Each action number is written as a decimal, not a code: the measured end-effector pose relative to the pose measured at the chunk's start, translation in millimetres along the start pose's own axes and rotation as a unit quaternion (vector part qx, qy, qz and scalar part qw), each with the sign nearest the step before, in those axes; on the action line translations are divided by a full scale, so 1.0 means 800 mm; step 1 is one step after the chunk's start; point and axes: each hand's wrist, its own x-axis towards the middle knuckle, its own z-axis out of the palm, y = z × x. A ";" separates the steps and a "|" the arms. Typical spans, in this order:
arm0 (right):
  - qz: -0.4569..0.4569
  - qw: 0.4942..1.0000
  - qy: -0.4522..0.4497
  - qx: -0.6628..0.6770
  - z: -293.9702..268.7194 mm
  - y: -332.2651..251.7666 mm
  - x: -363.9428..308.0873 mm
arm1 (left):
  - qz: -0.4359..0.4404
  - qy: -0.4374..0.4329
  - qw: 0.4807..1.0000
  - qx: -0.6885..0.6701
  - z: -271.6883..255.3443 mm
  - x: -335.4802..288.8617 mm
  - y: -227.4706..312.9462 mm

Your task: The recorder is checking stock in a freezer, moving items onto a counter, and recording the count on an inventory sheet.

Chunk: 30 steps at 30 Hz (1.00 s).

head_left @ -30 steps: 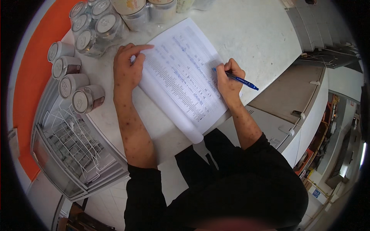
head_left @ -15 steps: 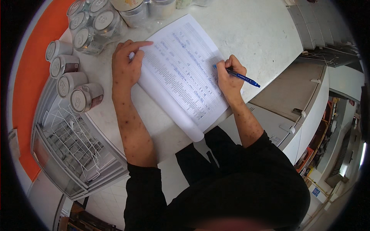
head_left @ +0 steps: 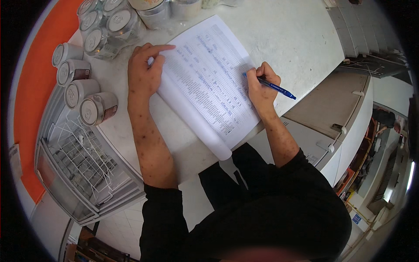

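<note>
A stack of printed sheets (head_left: 196,74), its lower-left side rolled over, lies on the white counter. Handwritten blue marks run among the printed rows. My left hand (head_left: 146,72) rests at the upper left edge of the sheets, its index finger stretched onto the page and its thumb apart; nothing is in it. A blue pen (head_left: 279,89) is gripped in my right hand (head_left: 263,87), which rests on the right edge of the page. The pen's tip end is close to the paper; whether it touches I cannot tell.
Loose silver-topped cans (head_left: 89,110) line the counter's left edge. Behind them stand shrink-wrapped cans (head_left: 120,24) and clear plastic tubs (head_left: 155,17). A glass-lidded chest with a white wire basket (head_left: 80,153) is below left. Far right, a person (head_left: 384,118) in dark clothing is partly visible.
Both hands keep nearly the same places on the sheets, and the pen stays in my right hand. At the far right a person in dark clothing has come into sight.
</note>
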 end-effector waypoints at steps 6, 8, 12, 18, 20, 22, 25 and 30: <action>0.005 1.000 -0.003 0.003 0.001 -0.002 -0.002 | 0.013 0.011 1.000 0.014 -0.001 -0.002 -0.005; 0.005 1.000 -0.004 -0.002 -0.001 -0.003 -0.004 | 0.012 0.011 1.000 0.016 -0.001 -0.004 -0.004; 0.001 1.000 0.000 0.003 -0.002 0.000 -0.006 | 0.003 0.007 1.000 0.014 0.002 -0.006 -0.004; 0.007 1.000 -0.010 0.002 -0.006 -0.009 0.004 | -0.003 -0.007 1.000 0.009 0.009 0.004 -0.003; 0.014 0.999 0.016 0.028 -0.009 0.003 0.007 | -0.013 -0.009 1.000 0.012 0.011 0.011 0.002; 0.016 0.997 0.040 0.060 -0.013 0.000 0.014 | -0.022 -0.006 1.000 0.019 0.008 0.021 0.007; 0.086 0.988 0.065 0.108 -0.003 0.007 0.002 | 0.033 0.044 0.998 -0.024 -0.012 0.004 -0.010; 0.187 0.977 -0.026 0.095 -0.009 0.074 -0.045 | 0.099 0.158 0.981 -0.051 0.037 -0.032 -0.071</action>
